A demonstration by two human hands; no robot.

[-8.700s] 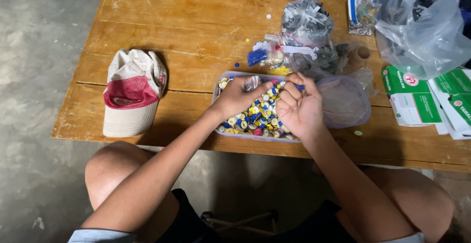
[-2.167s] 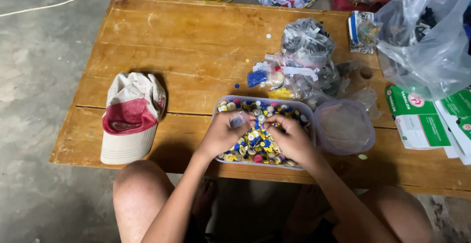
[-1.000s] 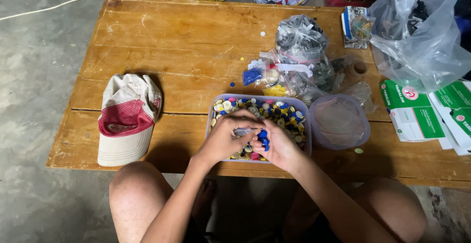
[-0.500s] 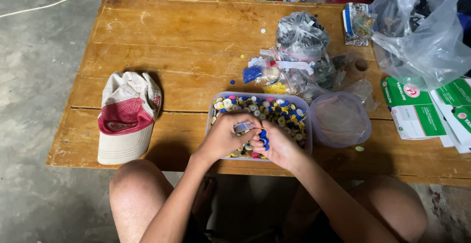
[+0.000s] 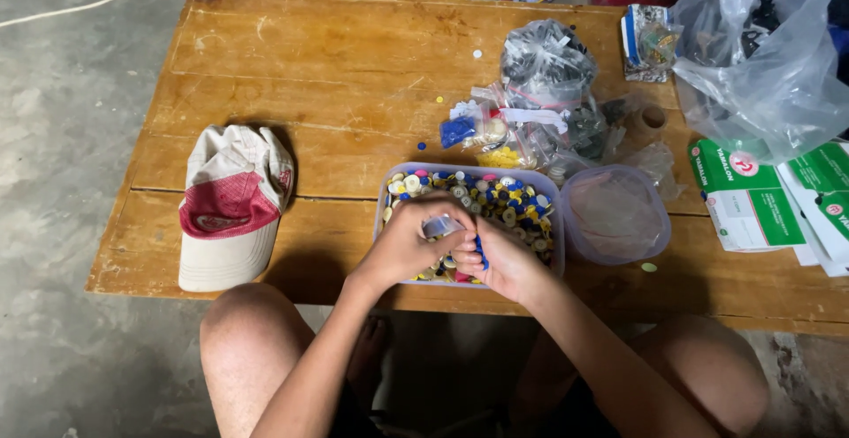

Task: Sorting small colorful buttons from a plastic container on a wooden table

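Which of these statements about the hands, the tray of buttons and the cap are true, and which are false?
1. Both hands, left hand and right hand, meet over the tray of buttons. True.
2. The cap lies to the right of the tray. False: it lies to its left, apart from it.
3. The left hand pinches a small clear bag. True.
4. The round clear lid covers the tray. False: it lies beside it, on the right.
5. The wooden table is bare beyond the tray. False: plastic bags lie there.
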